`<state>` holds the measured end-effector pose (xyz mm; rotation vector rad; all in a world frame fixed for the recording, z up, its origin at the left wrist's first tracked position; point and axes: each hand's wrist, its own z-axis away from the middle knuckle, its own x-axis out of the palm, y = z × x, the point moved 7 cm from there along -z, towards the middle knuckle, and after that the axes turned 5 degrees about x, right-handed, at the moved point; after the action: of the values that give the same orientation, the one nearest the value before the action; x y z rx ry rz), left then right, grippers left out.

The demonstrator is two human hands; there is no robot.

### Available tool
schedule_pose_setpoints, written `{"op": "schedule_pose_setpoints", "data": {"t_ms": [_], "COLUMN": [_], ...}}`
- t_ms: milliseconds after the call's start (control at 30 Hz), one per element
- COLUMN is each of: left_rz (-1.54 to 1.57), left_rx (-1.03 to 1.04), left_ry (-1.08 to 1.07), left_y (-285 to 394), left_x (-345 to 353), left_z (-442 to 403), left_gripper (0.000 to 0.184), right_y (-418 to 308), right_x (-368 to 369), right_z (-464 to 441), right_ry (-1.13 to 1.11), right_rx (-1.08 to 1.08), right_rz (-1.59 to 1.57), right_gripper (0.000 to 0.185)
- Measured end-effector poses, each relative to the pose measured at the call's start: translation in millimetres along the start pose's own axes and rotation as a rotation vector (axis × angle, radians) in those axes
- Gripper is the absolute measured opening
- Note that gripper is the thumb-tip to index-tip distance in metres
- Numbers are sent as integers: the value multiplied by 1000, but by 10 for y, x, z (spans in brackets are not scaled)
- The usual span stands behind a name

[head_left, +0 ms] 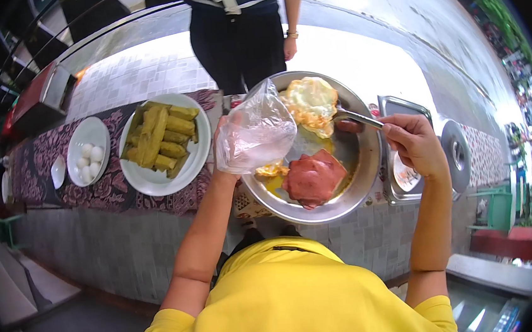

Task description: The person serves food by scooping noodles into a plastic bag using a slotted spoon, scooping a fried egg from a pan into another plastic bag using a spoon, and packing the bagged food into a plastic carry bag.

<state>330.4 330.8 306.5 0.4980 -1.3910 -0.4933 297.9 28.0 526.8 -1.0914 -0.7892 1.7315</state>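
Note:
My left hand [224,145], partly hidden behind a clear plastic bag [259,128], holds it over the left side of a large round metal pan [253,195]. My right hand [410,140] is closed around the handle of a metal serving utensil [362,119]; I cannot tell whether it is tongs or a spoon. Its far end meets the edge of a fried egg [311,102] at the back of the pan. Reddish-pink slices of meat [315,177] lie stacked at the front, with another bit of egg [271,169] beside them.
Left of the pan, a white plate [154,187] bears leaf-wrapped rolls [156,137], and a smaller plate [79,133] holds several white eggs [92,157]. To the right are a metal tray [409,100] and a round lid [456,149]. A person [235,36] stands across the table.

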Motion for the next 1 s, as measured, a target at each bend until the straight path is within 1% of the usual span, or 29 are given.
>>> {"op": "schedule_pose_setpoints", "data": {"t_ms": [67,167,233,267,300,333,400,500,567,600,633,733,800,867,933,967,1000], "left_rz": [18,35,-422,-216,-11,195,250,155,76,40,7,-71,-117,-155,-149,-122,-96], "left_rx": [-14,-26,-40,-113,-184,-254,-331,-338,-326,-331,-322,-273,-214,-147,-89,-88,-85], "left_ry": [-8,-11,-131,-131,-126,-118,-150,-167,-175,-188,-192,-206,-198,-185,-131,-92,-52], "left_y": [-242,-517,-188,-316,-483,-556,-610,-529,-513,-502,-445,-192,4,175,281,279,278], "left_x": [45,158,850,778,624,616,650,726,628,586,510,272,84,-54,-46,57,163], "left_z": [-68,-98,181,161,123,125,193,330,337,344,361,406,422,433,438,470,499], "left_gripper": [38,34,31,32,32,33,37,40,52,50,49,46,43,41,39,39,40], "right_y": [-98,-190,-292,-337,-372,-425,-511,-716,-842,-881,-883,-569,-5,757,1538,1851,1973], "right_x": [-19,141,289,372,419,441,484,508,413,349,230,-111,-252,-202,-28,66,150], "right_z": [81,200,344,431,493,562,684,857,921,948,968,962,836,659,470,401,382], "right_ry": [-65,17,100,137,132,172,248,357,402,425,450,487,404,394,389,412,427], "right_rx": [-72,-259,-477,-587,-554,-561,-573,-696,-714,-721,-711,-506,-172,-18,-18,-17,2], "right_rz": [82,453,616,700,817,861,950,963,870,824,727,526,468,286,129,-10,-57], "right_gripper": [21,19,18,17,16,17,18,25,25,25,19,10,8,11,14,16,15]}}
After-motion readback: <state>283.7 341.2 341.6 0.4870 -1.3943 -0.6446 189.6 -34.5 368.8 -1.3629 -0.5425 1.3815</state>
